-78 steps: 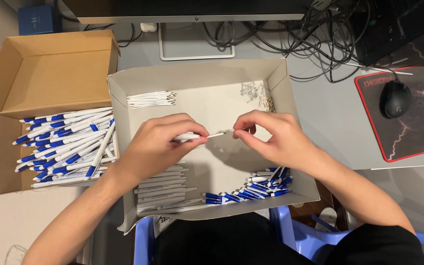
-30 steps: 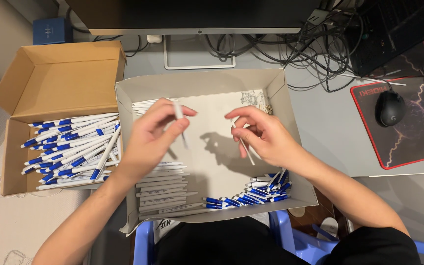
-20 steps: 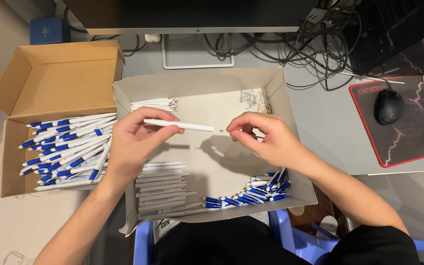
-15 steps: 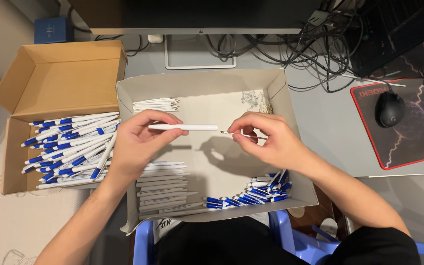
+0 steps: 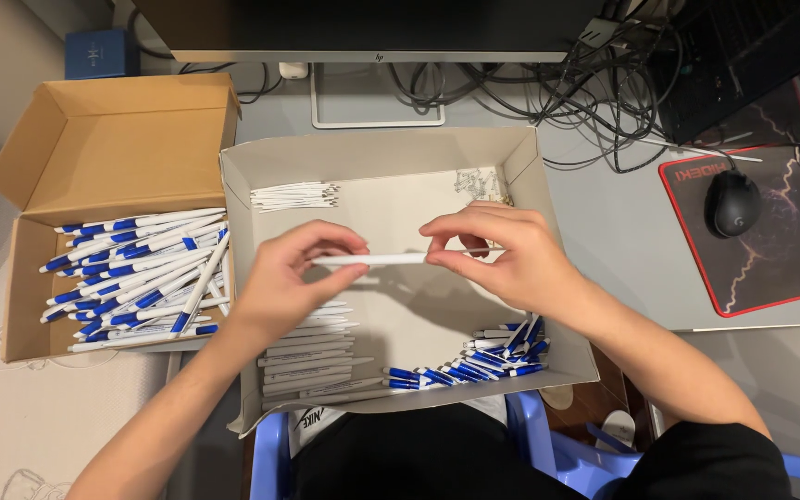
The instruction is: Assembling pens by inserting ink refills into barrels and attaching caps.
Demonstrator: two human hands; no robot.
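From the head camera, you are pinching a slim white plastic pen barrel level between both hands: your left hand gripping at 9 o'clock, your right hand at 3 o'clock, above the shallow grey cardboard tray.

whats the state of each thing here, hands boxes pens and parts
left hand: pinching the white pen barrel
right hand: pinching the barrel's other end
white pen barrel: level, above the grey box
grey box: open, holding sorted parts
brown box: open, flap up
finished pens: piled in the brown box
blue caps: heaped at the near right corner
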